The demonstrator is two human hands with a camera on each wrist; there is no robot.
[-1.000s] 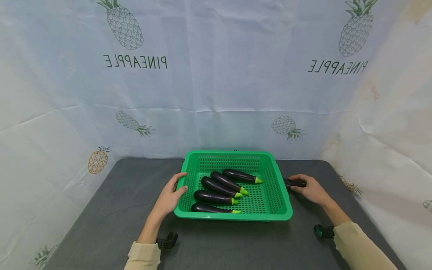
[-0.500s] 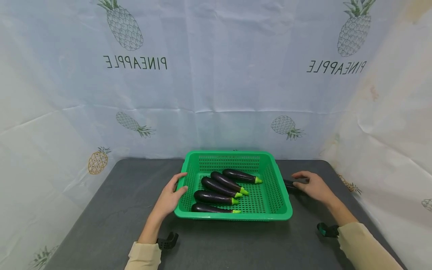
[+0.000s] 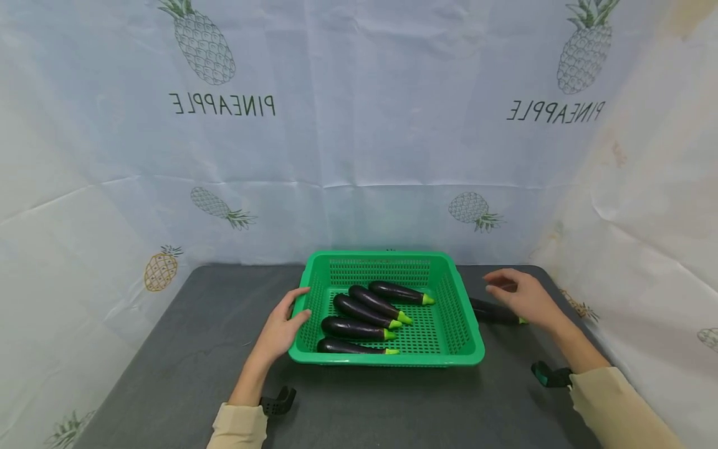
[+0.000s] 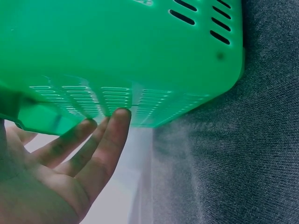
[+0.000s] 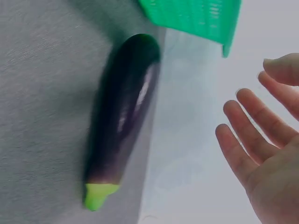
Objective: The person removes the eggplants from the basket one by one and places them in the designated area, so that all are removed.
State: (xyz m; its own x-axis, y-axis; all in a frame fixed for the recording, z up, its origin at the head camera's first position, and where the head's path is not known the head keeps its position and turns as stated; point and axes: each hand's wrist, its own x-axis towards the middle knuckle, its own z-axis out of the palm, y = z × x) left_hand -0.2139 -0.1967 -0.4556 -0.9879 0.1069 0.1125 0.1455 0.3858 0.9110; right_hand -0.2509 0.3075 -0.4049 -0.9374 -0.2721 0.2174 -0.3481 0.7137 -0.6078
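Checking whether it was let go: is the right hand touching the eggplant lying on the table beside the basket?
Apart. The right wrist view shows the right hand open, with bare backdrop between its fingers and the eggplant, which lies alone on the table.

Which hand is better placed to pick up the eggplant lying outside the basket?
The right hand: it hovers open just above the loose eggplant, right of the green basket. The left hand rests on the basket's far side.

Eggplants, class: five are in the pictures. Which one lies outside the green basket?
The eggplant on the dark table, right of the basket, beside the open right hand. The other four lie inside the basket, stems pointing right.
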